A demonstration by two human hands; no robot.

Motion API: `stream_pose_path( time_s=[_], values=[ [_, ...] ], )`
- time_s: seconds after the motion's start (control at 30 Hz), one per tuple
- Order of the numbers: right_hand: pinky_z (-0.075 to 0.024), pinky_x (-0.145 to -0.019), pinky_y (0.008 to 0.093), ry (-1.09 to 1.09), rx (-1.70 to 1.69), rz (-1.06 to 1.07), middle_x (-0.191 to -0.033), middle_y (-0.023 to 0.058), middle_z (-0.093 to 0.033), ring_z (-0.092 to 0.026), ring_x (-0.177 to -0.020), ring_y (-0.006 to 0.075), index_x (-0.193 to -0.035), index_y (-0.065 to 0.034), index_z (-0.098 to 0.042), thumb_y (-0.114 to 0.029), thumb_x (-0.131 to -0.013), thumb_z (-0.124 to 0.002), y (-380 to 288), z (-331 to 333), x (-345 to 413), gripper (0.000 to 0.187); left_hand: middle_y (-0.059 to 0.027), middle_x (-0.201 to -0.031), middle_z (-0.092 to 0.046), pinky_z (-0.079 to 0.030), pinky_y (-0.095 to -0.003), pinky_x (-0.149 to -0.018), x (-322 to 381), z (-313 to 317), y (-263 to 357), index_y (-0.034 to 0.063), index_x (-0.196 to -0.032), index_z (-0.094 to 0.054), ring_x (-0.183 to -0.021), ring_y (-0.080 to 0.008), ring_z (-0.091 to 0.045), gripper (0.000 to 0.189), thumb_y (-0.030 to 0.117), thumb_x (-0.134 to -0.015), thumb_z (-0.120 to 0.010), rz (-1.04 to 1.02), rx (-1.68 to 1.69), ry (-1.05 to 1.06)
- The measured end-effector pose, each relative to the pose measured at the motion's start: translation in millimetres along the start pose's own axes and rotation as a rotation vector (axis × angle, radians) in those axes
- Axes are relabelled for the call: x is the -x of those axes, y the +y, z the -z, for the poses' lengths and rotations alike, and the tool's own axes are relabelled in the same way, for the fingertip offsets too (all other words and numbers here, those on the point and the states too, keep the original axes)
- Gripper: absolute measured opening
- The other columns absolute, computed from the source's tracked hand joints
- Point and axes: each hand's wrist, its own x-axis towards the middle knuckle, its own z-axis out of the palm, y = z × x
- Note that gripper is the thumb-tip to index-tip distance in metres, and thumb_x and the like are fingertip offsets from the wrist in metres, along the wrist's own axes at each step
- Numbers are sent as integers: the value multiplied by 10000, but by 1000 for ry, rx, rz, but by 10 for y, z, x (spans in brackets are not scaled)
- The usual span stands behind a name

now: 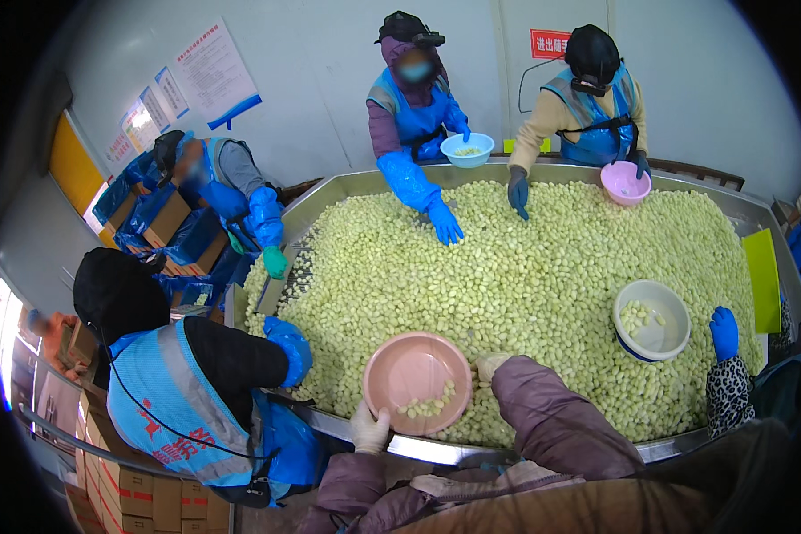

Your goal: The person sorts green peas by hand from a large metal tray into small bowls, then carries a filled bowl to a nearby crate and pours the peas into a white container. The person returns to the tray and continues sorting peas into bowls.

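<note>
My left hand (370, 429), in a whitish glove, grips the near-left rim of a pink plastic basin (417, 364). A small cluster of pale green oval produce pieces (427, 406) lies in the basin's lower right. To the right of the basin, my right hand (492, 366), gloved the same way, touches the heap of the same produce (541, 280). Its fingers are mostly out of sight, so whether it holds a piece cannot be seen. The heap spreads across a large metal sorting table (434, 452), and the basin rests at the heap's near edge.
A white basin (653, 320) with some pieces sits right, near a co-worker's blue-gloved hand (724, 334). Two co-workers opposite hold a blue bowl (467, 151) and a pink bowl (626, 183). Another stands close on my left (193, 387). Cardboard boxes (137, 497) are stacked lower left.
</note>
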Motion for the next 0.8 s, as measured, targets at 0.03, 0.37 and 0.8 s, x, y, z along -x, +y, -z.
stream_pose_path(
  time_s=[0.03, 0.37, 0.8],
  values=[
    [-596, -883, 472, 30, 47, 54, -1116, 175, -789, -752, -1058, 349, -1231, -122, -784, -318, -897, -744, -16, -25, -11, 389, -213, -1046, -775, -573, -487, -884, -3, -14, -4, 37, -1193, -714, -984, -407, -746, 399, 256, -860, -731, 6, 4, -3],
    [-586, -871, 407, -118, -370, 108, -1123, 94, -793, -755, -990, 261, -1288, -137, -757, -306, -910, -790, -262, 34, 545, 415, -218, -1075, -776, -573, -464, -909, -21, -100, -139, 17, -1225, -694, -1002, -394, -752, 394, 202, -878, -718, -6, 113, 20],
    [-446, -1110, 333, -63, -1189, 407, -1240, 54, -719, -609, -1221, 162, -1302, -47, -688, -390, -1011, -752, 169, -6, 1096, 454, -233, -1061, -767, -566, -485, -892, -27, -132, -254, 3, -1218, -675, -993, -423, -737, 414, 224, -873, -736, 11, 80, 7]
  ],
)
